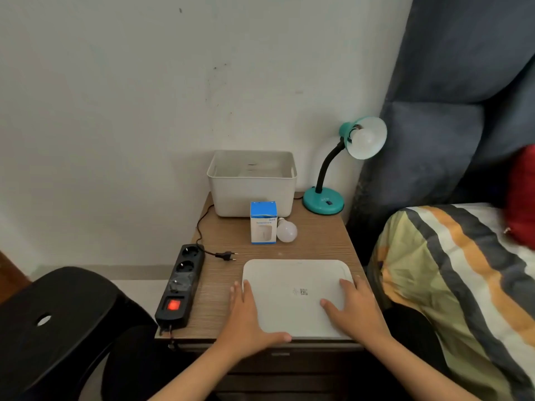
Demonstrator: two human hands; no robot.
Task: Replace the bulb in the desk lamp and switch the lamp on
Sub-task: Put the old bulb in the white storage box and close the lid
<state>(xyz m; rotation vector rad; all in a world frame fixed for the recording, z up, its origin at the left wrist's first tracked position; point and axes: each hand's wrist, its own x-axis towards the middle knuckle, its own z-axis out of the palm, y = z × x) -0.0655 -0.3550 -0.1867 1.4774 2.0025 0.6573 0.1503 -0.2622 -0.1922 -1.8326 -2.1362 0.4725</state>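
Observation:
A teal desk lamp (323,201) stands at the back right of the wooden table (315,241), with a white bulb (364,139) in its tilted shade. Its black plug (227,255) lies loose on the table beside the power strip (181,285), whose red switch glows. A loose white bulb (287,231) lies next to a blue and white bulb box (263,222) mid-table. My left hand (249,319) and my right hand (354,309) rest flat with spread fingers on the two sides of a white lid (295,296) near the front edge.
A white plastic bin (252,192) stands open at the back against the wall. A black chair (63,322) is at the left. A bed with a striped cover (457,285) and a blue headboard borders the table's right side.

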